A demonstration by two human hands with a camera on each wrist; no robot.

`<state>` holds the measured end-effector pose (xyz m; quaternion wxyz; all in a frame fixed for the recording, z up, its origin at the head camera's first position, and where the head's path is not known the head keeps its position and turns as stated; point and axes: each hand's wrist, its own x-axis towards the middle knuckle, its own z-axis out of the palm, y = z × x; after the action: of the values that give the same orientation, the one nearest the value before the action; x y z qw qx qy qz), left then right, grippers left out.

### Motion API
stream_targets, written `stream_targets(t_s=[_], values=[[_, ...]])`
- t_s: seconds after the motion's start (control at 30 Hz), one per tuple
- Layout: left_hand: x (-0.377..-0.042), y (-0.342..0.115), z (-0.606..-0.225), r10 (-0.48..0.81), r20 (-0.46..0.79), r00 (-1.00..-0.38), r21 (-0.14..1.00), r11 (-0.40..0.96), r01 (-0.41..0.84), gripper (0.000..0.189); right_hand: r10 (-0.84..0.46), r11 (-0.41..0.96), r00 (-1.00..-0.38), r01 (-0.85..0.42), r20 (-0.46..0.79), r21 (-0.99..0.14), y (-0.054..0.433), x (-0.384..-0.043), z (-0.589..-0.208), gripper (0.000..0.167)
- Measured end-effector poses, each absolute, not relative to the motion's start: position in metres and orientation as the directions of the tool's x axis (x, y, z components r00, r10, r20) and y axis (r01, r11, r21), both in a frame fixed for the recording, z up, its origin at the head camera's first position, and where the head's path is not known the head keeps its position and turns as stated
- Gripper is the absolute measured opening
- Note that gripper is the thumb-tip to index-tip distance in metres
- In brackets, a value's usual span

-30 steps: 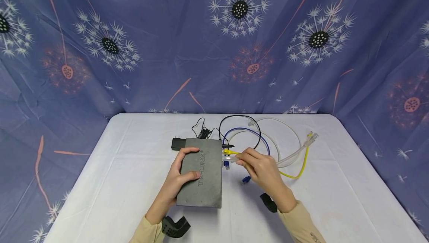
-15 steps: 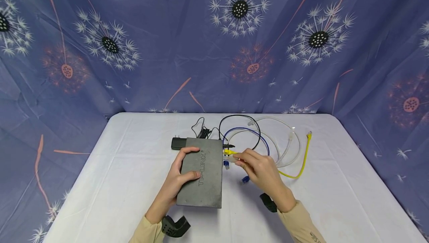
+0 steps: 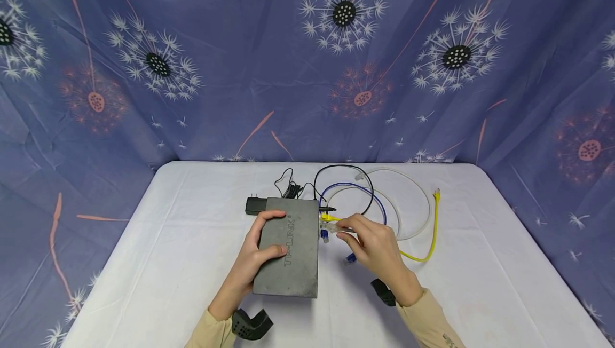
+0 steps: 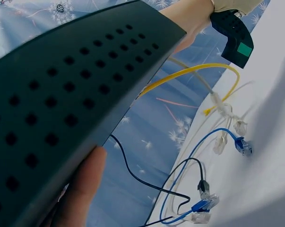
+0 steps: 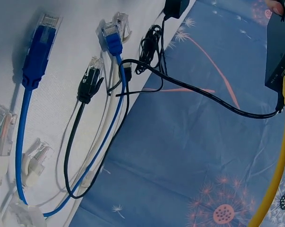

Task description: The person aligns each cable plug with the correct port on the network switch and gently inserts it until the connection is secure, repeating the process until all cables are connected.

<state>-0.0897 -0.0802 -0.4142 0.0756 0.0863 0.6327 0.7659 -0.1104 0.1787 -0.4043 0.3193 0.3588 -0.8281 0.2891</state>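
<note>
My left hand (image 3: 254,254) grips a black TP-LINK network switch (image 3: 300,270) by its left side, thumb and a finger on top. In the left wrist view, a vented face of the switch (image 4: 71,94) fills the upper left. A yellow network cable (image 5: 280,161) runs from a port on the switch's right side. Just below that yellow plug, my right hand (image 3: 377,244) pinches the clear plug (image 3: 329,226) of a pale network cable against or close to the ports. Whether this plug sits inside a port cannot be made out.
Behind the switch lie a black power adapter (image 3: 254,206) and its bundled cord (image 3: 292,191). Blue (image 5: 21,137), black (image 5: 71,156) and white (image 3: 425,193) network cables loop over the white table (image 3: 168,262). The yellow cable's loose end (image 3: 436,195) points up at the right.
The pale cable's far end has swung left and dropped out of sight behind my right hand. The yellow cable's loose end has shifted slightly left. My left hand and the switch stay put.
</note>
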Motion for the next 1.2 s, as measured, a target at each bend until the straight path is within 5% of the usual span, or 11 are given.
stream_targets(t_s=[0.8, 1.0, 1.2], values=[[-0.0893, -0.0806, -0.4152, 0.227, 0.017, -0.974, 0.982, -0.187, -0.027, 0.064, -0.385, 0.590, -0.557, -0.761, 0.736, -0.268, 0.1773, -0.1067, -0.3997, 0.005], [-0.0893, -0.0804, -0.4153, 0.237, 0.019, -0.971, 0.980, -0.196, -0.029, 0.063, -0.385, 0.562, -0.552, -0.776, 0.739, -0.286, 0.1762, -0.1073, -0.3998, 0.019], [-0.0895, -0.0797, -0.4149, 0.236, 0.022, -0.971, 0.981, -0.194, -0.025, 0.063, -0.380, 0.495, -0.538, -0.805, 0.752, -0.326, 0.1743, -0.1081, -0.4006, 0.008]])
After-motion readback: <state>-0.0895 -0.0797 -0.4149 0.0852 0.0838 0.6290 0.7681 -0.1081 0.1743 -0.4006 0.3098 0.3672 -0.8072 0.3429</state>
